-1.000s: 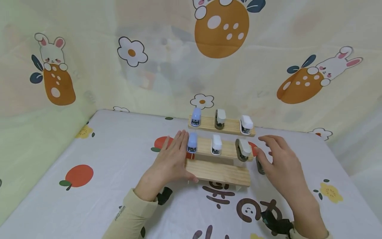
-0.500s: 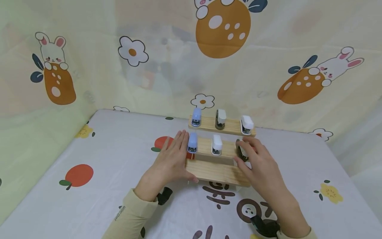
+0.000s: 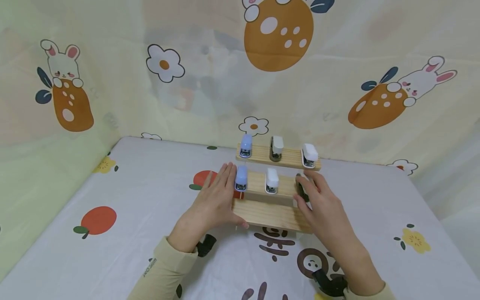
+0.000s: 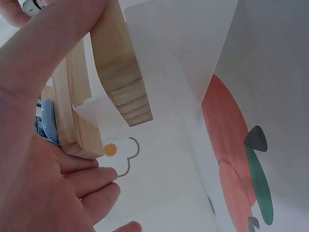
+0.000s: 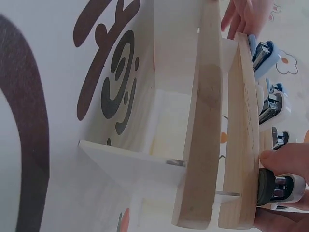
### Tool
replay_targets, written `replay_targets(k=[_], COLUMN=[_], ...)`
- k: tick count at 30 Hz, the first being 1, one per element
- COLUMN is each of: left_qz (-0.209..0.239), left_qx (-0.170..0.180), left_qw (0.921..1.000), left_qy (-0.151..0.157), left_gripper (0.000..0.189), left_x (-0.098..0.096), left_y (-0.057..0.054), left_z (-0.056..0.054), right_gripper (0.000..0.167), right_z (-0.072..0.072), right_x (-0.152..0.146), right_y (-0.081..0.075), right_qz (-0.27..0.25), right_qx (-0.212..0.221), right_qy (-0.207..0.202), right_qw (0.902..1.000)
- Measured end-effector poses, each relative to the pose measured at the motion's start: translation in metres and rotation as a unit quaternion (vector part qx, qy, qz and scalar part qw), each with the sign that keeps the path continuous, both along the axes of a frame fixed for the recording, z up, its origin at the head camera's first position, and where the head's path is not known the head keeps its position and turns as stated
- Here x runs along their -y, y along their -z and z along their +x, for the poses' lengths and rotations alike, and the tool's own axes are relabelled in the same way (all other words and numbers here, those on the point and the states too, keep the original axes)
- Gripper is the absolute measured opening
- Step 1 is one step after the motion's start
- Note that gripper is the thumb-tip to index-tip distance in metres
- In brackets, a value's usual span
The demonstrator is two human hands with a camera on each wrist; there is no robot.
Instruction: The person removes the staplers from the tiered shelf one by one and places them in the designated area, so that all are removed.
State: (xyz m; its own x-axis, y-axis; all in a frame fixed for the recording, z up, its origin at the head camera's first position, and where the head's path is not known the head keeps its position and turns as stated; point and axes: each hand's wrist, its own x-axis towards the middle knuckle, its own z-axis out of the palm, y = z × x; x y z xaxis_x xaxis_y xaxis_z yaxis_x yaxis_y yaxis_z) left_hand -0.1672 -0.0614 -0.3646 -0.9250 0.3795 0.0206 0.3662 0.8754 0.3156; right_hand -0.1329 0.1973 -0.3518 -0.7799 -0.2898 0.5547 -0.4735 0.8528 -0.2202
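Note:
My right hand (image 3: 328, 208) grips a mini stapler (image 3: 302, 189) with a dark base at the right end of the middle shelf of a stepped wooden stand (image 3: 273, 213). In the right wrist view, fingers and thumb lie on either side of that stapler (image 5: 292, 187). My left hand (image 3: 211, 204) rests against the stand's left end, fingers straight, thumb by the front shelf. Beside its fingertips stands a blue mini stapler (image 3: 241, 177) on the middle shelf, with a white mini stapler (image 3: 271, 180) to the right. The front shelf bears no stapler.
On the back shelf stand a blue stapler (image 3: 246, 145), a grey-white stapler (image 3: 276, 148) with a dark base and a white stapler (image 3: 309, 155). Clear side panels (image 5: 135, 162) hold up the wooden shelves. A patterned cloth (image 3: 150, 179) covers the table, and a printed curtain (image 3: 210, 104) hangs behind.
My right hand has moved left from beside the stand and taken hold of the dark-based stapler, which now stands straighter on the middle shelf. The left hand has stayed in place.

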Motion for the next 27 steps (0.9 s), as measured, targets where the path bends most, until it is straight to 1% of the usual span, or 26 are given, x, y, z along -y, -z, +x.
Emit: replay_targets(k=[8,16,19,23,27], left_qz=[0.001,-0.002,-0.001,0.0,0.002], left_qx=[0.004,0.004,0.006,0.01,0.01], left_qw=[1.0,1.0,1.0,1.0,0.9999], left_qy=[0.0,0.001,0.001,0.0,0.002], left_gripper=[0.147,0.148,0.148,0.148,0.147], left_x=[0.0,0.001,0.001,0.001,0.001], left_y=[0.0,0.0,-0.001,-0.001,-0.001], left_z=[0.0,0.0,0.0,0.0,0.0], right_gripper=[0.044,0.043,0.044,0.045,0.047], right_z=[0.001,0.0,0.0,0.004,0.007], right_x=[0.0,-0.004,-0.005,-0.008,-0.017], right_y=[-0.001,-0.004,-0.006,-0.011,-0.018], right_qz=[-0.003,-0.017,-0.013,-0.006,-0.002], right_qx=[0.002,-0.026,-0.024,-0.014,-0.018], right_qy=[-0.005,-0.021,-0.019,-0.012,-0.009], right_qw=[1.0,0.9993,0.9995,0.9998,0.9998])
